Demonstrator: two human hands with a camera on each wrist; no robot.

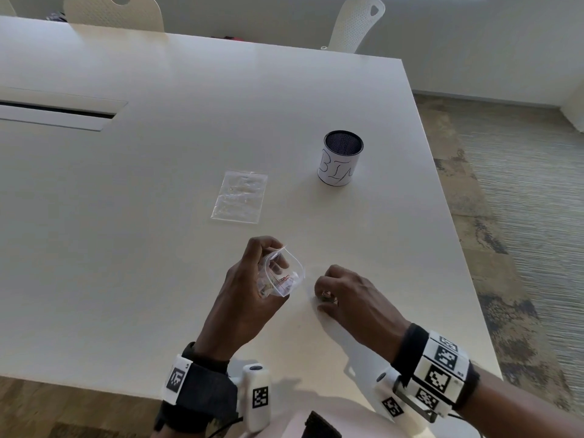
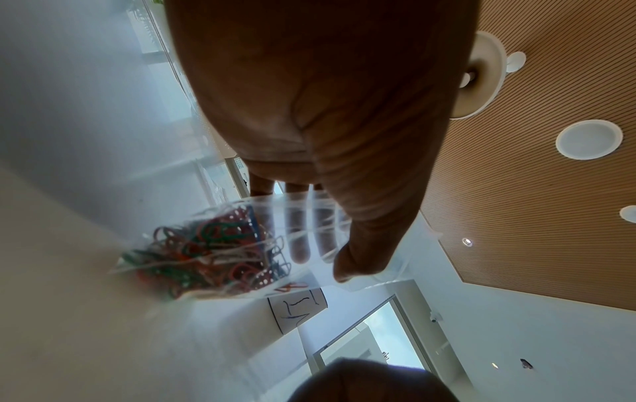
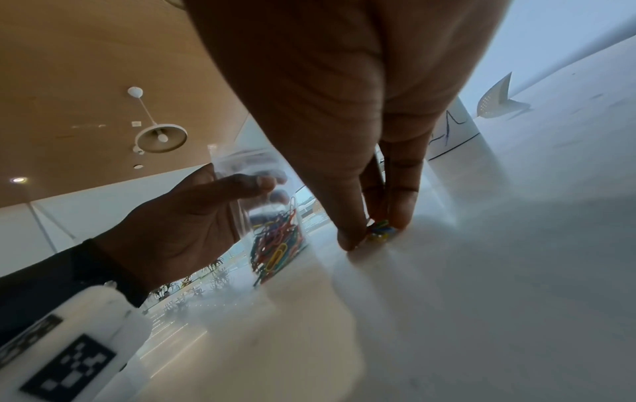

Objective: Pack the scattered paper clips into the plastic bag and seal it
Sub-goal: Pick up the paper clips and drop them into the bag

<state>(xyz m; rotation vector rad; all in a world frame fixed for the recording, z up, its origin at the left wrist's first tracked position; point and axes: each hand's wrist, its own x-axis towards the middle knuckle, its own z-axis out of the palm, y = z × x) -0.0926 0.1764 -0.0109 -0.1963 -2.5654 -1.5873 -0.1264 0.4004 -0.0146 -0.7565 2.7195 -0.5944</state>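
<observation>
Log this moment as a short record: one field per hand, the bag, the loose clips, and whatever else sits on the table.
left hand: holds the plastic bag above the table, mouth open
bag contents: coloured paper clips
right hand: fingers pinch a few loose clips on the tabletop
second bag: flat on the table, farther off
bin cup: upright, labelled by hand
seal: not yet done

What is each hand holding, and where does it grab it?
The left hand grips the plastic bag near its open top. The right hand pinches a few paper clips at its fingertips, on the table.
</observation>
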